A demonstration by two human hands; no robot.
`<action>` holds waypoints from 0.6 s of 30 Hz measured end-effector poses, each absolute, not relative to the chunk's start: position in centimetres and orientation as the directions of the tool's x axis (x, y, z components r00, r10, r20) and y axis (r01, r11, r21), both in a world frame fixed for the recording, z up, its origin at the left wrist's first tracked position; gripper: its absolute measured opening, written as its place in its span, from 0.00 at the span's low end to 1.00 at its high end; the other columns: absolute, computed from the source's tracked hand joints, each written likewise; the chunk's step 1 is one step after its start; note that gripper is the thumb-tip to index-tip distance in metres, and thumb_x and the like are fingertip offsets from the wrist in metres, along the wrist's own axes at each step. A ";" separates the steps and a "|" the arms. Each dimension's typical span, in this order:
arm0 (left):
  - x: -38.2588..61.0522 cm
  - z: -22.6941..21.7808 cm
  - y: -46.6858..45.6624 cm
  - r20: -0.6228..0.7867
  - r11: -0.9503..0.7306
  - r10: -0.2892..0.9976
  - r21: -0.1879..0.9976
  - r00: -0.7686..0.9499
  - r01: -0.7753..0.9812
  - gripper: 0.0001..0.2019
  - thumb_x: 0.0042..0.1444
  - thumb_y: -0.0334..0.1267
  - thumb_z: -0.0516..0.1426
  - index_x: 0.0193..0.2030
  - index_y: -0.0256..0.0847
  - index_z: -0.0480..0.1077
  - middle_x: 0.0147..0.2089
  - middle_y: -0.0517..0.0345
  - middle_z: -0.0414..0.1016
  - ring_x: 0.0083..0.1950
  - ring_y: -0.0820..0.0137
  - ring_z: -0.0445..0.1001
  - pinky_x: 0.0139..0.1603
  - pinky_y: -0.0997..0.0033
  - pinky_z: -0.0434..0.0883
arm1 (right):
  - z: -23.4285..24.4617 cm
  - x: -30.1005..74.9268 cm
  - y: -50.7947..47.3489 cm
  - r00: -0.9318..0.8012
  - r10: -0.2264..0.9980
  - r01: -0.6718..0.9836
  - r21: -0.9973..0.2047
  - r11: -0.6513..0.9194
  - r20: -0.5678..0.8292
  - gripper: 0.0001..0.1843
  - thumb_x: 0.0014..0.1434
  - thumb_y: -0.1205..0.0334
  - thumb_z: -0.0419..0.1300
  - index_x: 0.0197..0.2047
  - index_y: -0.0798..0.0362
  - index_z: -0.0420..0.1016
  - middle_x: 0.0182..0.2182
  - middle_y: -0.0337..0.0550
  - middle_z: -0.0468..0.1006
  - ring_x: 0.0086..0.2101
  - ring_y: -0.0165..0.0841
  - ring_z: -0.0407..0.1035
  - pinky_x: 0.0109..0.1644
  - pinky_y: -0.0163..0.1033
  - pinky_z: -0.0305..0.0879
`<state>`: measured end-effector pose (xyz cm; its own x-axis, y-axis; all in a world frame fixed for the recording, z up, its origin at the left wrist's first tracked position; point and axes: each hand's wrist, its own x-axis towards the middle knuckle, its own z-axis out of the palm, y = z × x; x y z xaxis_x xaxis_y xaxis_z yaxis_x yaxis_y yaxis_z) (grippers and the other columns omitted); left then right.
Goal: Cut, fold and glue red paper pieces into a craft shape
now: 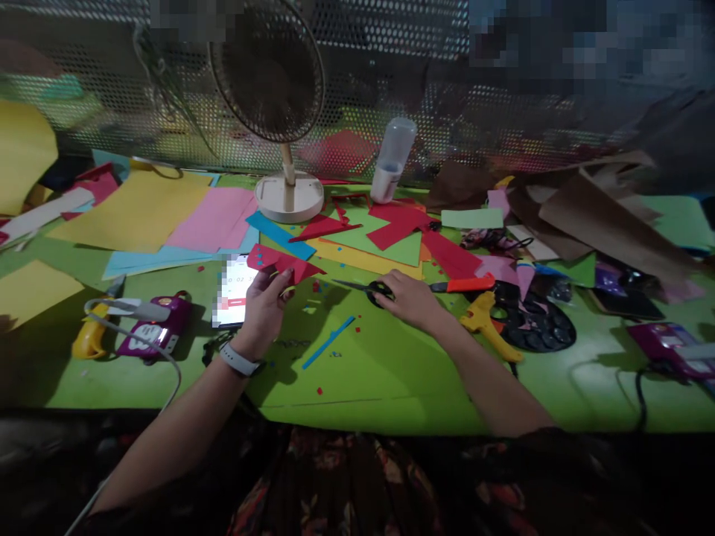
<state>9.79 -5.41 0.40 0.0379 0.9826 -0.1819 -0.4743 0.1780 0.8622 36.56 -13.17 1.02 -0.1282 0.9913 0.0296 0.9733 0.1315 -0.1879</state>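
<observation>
My left hand [267, 304], a pale watch [240, 360] on its wrist, is closed on the edge of a red piece of paper [296, 263]. Small blue bits lie on that paper's left end. A pair of scissors [351, 286] with black handles is under the fingers of my right hand [410, 299], its blades pointing left toward the red paper. On the green tabletop [385, 372] between my forearms lies a narrow blue strip [328, 342], among tiny red and blue scraps.
Behind my hands stand a fan [289, 197] and a clear bottle [394, 160]. A lit phone [230, 298] lies by my left hand. A yellow glue gun [488, 327] and a black palette [541, 327] sit at right. A cable crosses near a purple device [156, 327].
</observation>
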 end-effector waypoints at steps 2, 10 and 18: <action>9.8 0.3 -5.3 -0.172 0.169 0.984 0.861 0.038 -0.480 0.15 0.41 0.35 0.69 0.36 0.43 0.73 0.36 0.61 0.77 0.33 0.77 0.74 0.28 0.80 0.69 | 1.4 37.2 -13.3 -0.139 0.989 0.969 -0.196 0.148 0.057 0.17 0.65 0.55 0.52 0.51 0.53 0.72 0.45 0.49 0.76 0.41 0.39 0.72 0.36 0.40 0.65; 10.0 -0.1 -6.0 -0.164 0.159 0.986 0.855 0.033 -0.494 0.16 0.41 0.38 0.70 0.37 0.42 0.73 0.36 0.61 0.77 0.35 0.75 0.75 0.29 0.79 0.68 | 0.7 37.5 -12.2 -0.098 0.951 0.940 -0.288 0.185 0.292 0.24 0.66 0.50 0.49 0.58 0.55 0.70 0.49 0.54 0.75 0.48 0.44 0.70 0.50 0.49 0.67; 9.5 0.2 -5.5 -0.185 0.140 0.982 0.829 -0.030 -0.542 0.18 0.39 0.39 0.70 0.37 0.41 0.71 0.35 0.60 0.77 0.35 0.74 0.76 0.31 0.77 0.67 | 3.3 25.1 -14.2 -0.805 0.475 0.430 -0.202 0.880 0.356 0.24 0.66 0.54 0.52 0.64 0.40 0.64 0.40 0.44 0.79 0.39 0.36 0.70 0.45 0.43 0.67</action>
<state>9.50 -5.51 0.17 -0.0300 0.9822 -0.1852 -0.5416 0.1397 0.8289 25.06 -14.18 3.26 -0.8048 0.4750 0.3560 0.4300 0.8799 -0.2019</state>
